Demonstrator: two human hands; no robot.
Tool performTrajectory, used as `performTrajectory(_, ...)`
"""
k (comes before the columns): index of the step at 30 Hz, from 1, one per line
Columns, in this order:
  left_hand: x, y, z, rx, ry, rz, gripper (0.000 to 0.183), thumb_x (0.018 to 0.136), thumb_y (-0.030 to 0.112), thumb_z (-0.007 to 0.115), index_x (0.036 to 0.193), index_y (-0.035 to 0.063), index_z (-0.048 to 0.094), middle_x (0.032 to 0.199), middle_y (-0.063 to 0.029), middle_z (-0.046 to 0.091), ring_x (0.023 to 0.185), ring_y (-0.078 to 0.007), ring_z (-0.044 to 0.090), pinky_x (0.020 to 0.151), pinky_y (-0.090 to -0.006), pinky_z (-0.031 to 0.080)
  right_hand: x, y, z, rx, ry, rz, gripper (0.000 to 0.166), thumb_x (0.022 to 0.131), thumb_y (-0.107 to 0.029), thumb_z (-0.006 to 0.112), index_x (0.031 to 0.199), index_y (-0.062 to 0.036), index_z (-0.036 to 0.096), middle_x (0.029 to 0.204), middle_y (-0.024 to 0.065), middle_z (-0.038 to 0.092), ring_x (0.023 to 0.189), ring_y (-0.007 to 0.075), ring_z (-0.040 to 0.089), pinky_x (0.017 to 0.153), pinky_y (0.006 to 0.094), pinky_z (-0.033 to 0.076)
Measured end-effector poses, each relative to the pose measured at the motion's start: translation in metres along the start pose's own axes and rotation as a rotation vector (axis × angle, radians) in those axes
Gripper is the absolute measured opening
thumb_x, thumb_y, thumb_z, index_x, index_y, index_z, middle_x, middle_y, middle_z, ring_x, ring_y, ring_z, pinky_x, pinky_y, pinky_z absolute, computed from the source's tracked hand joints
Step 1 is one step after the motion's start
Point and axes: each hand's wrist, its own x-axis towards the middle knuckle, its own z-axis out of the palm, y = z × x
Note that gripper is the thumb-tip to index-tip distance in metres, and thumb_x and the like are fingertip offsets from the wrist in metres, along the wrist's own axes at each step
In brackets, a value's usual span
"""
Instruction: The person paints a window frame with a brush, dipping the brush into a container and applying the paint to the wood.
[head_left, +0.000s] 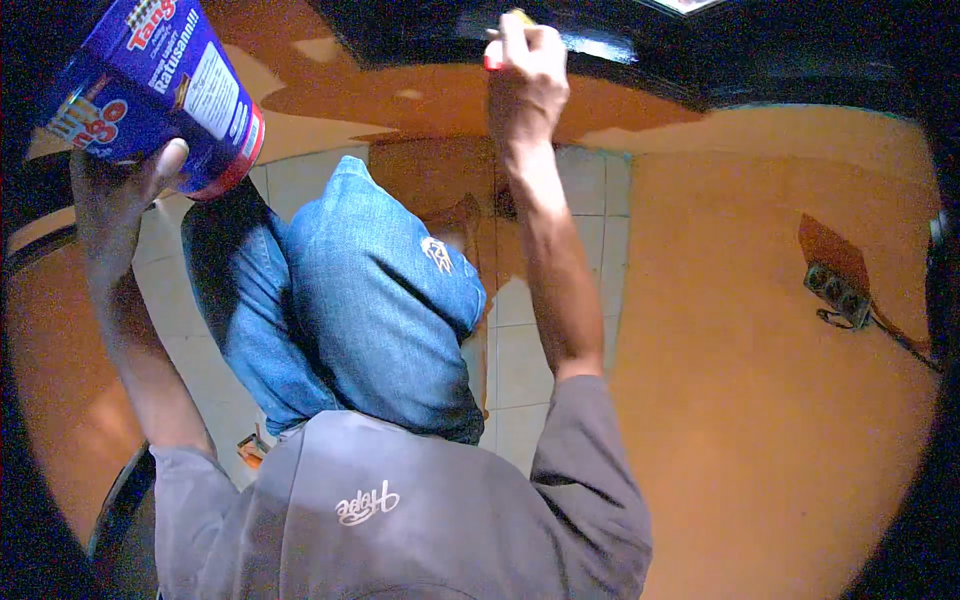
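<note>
At the upper left, my left hand (131, 180) grips a purple-blue printed snack tub (169, 90) with a red band at one end, the thumb pressed on its side. The tub is tilted. My right hand (529, 71) is stretched forward over a glossy black surface (420, 37) at the top of the view. Its fingers are curled round a small object with yellow (521, 16) and red (493, 61) parts showing; what it is cannot be told.
A multi-socket power strip (838, 292) with a cable lies against the orange surface at right. Pale floor tiles (517, 300) show beside my legs in blue jeans (360, 300). A white sheet-like thing (686, 4) lies at the top edge. A curved black edge (116, 510) is at lower left.
</note>
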Motion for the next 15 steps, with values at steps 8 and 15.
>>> performTrajectory(8, -0.001, -0.009, -0.001, 0.001, 0.001, -0.016, 0.076, 0.072, 0.017, 0.079, 0.136, 0.0037, 0.04, 0.132, -0.0113, 0.051, 0.119, -0.0225, 0.05, 0.102, -0.038, 0.038, -0.005, -0.05, -0.025, 0.497, -0.095, -0.149, 0.022, 0.077, -0.017, 0.068, 0.096, -0.0075, 0.062, 0.084, 0.0088, 0.061, 0.076, 0.0229, 0.061, 0.059, 0.0309, 0.054)
performTrajectory(15, -0.001, -0.007, -0.003, -0.015, -0.001, -0.022, 0.077, 0.072, 0.016, 0.08, 0.136, 0.0038, 0.04, 0.132, -0.011, 0.051, 0.118, -0.0222, 0.05, 0.102, -0.0377, 0.038, 0.004, 0.051, -0.039, 0.739, -0.112, 0.335, 0.01, 0.083, -0.009, 0.068, 0.088, -0.001, 0.071, 0.087, 0.0086, 0.072, 0.074, 0.014, 0.066, 0.064, 0.0254, 0.052)
